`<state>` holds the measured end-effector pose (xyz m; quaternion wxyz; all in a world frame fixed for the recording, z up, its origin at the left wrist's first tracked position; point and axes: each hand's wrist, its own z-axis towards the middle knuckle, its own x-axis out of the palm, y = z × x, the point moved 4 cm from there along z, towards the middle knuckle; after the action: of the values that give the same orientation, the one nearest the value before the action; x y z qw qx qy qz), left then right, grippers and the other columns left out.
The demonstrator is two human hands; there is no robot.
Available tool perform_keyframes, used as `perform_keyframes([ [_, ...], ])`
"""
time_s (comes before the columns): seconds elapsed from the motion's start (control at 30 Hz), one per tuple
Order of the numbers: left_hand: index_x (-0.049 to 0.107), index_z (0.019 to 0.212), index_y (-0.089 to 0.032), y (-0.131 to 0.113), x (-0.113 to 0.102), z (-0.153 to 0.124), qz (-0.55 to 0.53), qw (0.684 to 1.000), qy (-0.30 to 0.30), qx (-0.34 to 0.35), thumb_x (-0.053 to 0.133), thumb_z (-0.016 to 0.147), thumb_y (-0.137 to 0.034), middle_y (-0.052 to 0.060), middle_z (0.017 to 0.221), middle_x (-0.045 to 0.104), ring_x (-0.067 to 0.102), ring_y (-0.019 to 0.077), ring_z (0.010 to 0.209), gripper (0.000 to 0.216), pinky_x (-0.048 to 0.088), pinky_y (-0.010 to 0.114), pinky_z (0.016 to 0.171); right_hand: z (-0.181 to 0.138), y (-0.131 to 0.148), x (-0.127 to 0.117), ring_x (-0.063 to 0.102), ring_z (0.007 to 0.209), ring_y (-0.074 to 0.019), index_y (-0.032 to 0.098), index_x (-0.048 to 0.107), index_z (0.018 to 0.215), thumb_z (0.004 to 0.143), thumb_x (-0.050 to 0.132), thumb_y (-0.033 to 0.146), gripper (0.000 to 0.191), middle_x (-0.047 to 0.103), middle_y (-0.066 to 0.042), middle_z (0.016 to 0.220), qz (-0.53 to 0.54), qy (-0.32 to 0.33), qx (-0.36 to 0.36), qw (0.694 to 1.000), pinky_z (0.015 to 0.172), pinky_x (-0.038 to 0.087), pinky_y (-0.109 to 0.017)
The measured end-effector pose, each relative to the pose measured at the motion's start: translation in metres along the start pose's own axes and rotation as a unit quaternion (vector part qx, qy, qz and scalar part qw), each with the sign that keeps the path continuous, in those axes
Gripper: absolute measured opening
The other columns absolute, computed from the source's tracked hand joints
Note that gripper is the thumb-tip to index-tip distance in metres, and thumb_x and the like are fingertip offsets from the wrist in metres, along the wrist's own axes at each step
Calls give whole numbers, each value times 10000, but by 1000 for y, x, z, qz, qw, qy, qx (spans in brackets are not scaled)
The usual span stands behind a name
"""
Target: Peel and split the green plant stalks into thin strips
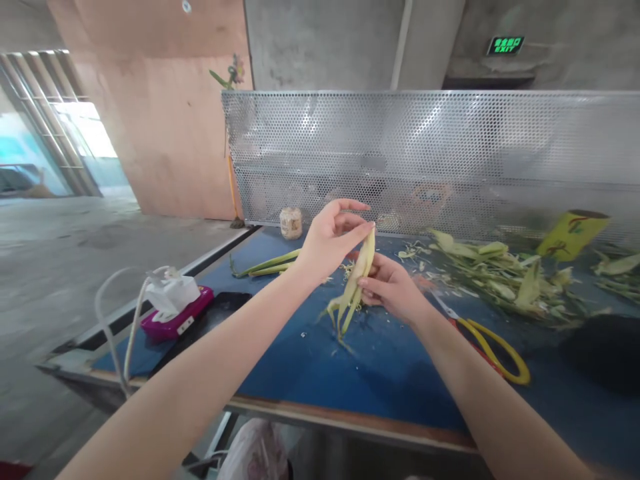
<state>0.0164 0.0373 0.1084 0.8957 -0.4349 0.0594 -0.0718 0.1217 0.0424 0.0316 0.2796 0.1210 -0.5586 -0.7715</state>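
Forearms (210,357): bare, they reached in from the bottom edge toward the middle of the table (310,383).
Husk (356,280): this pale green strip was held up over the table, its split ends hanging down.
Left hand (330,230): the thumb lay against the husk's top end and seemed to pinch it, the upper fingers loose and half open, probably to steady that end.
Right hand (393,287): half curled, it gripped the husk lower down under the thumb, apparently to hold the strip taut.
Scissors (497,334): they lay beside the right forearm, handles toward the person, seemingly for easy reach.
Pile of husks (505,277): it was heaped on the right, likely to be near the right hand.
Green stalks (273,267): these lay beyond the left forearm, partly hidden by it.
Power strip (176,325): it sat near the left edge, probably to suit its cables.
Metal screen (425,147): it stood along the far edge, perhaps to stop scraps falling.
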Motion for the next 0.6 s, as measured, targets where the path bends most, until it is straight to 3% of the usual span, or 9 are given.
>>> perform_keyframes([
  [0.2,514,890,-165,7,-7,13,55,997,-31,52,598,705,-188,1,688,603,575,102,673,205,448,257,689,-2,-4,1,346,423,-17,183,581,873,650,688,228,252,546,30,648,-19,57,60,996,370,231,-177],
  [0.37,502,901,-170,15,-13,17,88,992,-58,67,582,720,-202,4,710,602,579,101,687,201,443,252,675,0,-13,-2,318,384,-4,155,573,791,644,695,234,207,494,53,581,-25,48,83,995,337,218,-164],
  [0.53,496,891,-181,15,-12,17,152,981,-72,97,558,732,-169,-5,706,602,574,96,694,172,428,241,665,-1,-16,4,383,416,-10,183,540,899,631,707,228,319,583,-3,787,-5,64,104,993,325,222,-156],
  [0.6,494,890,-188,15,-10,17,172,977,-71,104,550,737,-165,-7,712,602,573,98,707,164,422,239,657,-2,-17,6,358,391,-3,186,539,930,640,701,226,335,580,6,756,-6,66,111,992,321,221,-156],
])
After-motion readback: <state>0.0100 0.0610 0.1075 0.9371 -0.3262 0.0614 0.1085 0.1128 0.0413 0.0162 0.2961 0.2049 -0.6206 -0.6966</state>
